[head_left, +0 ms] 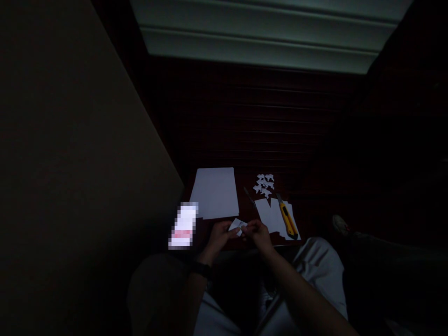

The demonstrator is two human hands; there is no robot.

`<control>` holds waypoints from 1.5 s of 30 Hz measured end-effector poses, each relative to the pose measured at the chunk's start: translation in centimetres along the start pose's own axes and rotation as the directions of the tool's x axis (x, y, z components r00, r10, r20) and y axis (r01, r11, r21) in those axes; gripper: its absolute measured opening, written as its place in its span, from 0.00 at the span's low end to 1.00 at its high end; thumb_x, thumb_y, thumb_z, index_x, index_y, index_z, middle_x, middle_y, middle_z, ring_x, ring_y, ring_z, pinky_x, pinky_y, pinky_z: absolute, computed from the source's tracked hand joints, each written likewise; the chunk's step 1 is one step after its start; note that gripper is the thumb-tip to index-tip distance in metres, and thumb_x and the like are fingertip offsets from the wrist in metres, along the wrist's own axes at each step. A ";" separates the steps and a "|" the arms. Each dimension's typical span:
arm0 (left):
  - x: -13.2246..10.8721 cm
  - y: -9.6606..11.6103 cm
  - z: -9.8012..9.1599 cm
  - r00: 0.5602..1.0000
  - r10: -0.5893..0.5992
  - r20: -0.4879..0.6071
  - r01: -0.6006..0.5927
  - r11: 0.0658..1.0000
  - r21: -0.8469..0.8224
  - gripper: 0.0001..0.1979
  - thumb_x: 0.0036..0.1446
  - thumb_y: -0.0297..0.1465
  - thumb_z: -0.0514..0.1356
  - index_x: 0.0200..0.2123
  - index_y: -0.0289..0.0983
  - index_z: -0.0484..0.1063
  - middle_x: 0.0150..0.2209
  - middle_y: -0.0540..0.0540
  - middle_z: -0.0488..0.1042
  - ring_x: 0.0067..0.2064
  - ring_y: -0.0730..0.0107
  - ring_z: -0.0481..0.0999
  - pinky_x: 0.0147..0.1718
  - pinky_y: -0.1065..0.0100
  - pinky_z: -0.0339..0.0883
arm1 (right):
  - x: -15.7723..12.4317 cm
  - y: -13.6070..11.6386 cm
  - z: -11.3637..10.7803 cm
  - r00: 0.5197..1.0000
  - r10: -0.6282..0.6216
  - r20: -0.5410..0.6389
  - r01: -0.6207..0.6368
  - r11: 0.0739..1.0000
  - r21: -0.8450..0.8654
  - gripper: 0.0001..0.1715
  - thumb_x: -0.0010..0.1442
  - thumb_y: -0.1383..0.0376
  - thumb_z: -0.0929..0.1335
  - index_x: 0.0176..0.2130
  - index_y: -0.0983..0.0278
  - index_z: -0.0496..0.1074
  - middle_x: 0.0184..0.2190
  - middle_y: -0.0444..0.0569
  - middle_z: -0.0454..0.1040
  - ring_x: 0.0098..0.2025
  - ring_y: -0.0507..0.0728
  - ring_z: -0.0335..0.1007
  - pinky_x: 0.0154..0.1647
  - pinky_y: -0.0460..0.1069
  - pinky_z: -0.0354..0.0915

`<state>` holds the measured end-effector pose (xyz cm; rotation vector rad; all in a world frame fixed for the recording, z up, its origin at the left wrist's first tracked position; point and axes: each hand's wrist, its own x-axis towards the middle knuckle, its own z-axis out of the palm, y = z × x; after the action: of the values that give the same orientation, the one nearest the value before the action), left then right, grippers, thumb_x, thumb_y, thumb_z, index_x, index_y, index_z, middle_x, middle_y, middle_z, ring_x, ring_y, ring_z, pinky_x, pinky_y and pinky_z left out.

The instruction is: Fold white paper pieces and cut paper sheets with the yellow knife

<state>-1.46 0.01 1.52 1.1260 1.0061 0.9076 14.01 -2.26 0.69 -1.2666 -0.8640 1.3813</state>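
Observation:
A small piece of white paper [236,225], apparently folded, is pinched between both hands over the table's near edge. My left hand [220,233], with a dark band on its wrist, grips the paper's left side. On its right side, my right hand [258,232] holds it with thumb and fingertips. Just right of that hand lie cut white sheets [268,215], with a yellow utility knife [287,217] resting across them. Several small cut paper shapes [264,184] sit behind in a loose cluster. What is on the paper is too dark to make out.
A stack of white paper [216,193] lies at the table's back left. A lit phone screen [184,225], pixelated, is at the left edge. Between stack and cut sheets lies a thin dark tool [249,197], perhaps scissors. A wall [87,140] rises at left; a person's foot [340,225] shows at right.

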 end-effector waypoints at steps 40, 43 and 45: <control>-0.1 0.9 0.2 0.998 -0.048 -0.048 0.042 0.993 -0.107 0.18 0.43 0.36 0.64 0.38 0.32 0.74 0.40 0.38 0.75 0.40 0.58 0.74 0.35 0.61 0.70 | 0.3 -0.1 0.1 0.976 -0.213 0.031 0.194 0.806 -0.559 0.13 0.54 0.58 0.63 0.28 0.65 0.70 0.21 0.46 0.73 0.22 0.52 0.69 0.23 0.44 0.60; -0.2 1.0 0.3 0.999 -0.034 -0.041 0.029 0.993 -0.115 0.19 0.44 0.35 0.64 0.40 0.32 0.73 0.40 0.38 0.75 0.41 0.58 0.74 0.36 0.62 0.70 | 0.3 -0.5 0.1 0.962 -0.268 0.051 0.241 0.750 -0.616 0.11 0.54 0.61 0.63 0.28 0.64 0.70 0.25 0.47 0.73 0.28 0.54 0.69 0.29 0.46 0.61; -0.2 1.2 0.3 0.999 -0.034 -0.040 0.029 0.993 -0.113 0.19 0.44 0.35 0.64 0.40 0.31 0.73 0.40 0.38 0.75 0.41 0.58 0.74 0.35 0.62 0.70 | 0.3 -0.8 0.2 0.960 -0.274 0.061 0.249 0.733 -0.633 0.10 0.54 0.61 0.63 0.28 0.63 0.70 0.26 0.46 0.73 0.29 0.54 0.69 0.30 0.46 0.60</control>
<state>-1.34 -0.07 2.75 0.9975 0.9917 0.9544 13.99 -1.82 1.38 -1.5870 -1.5087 0.8436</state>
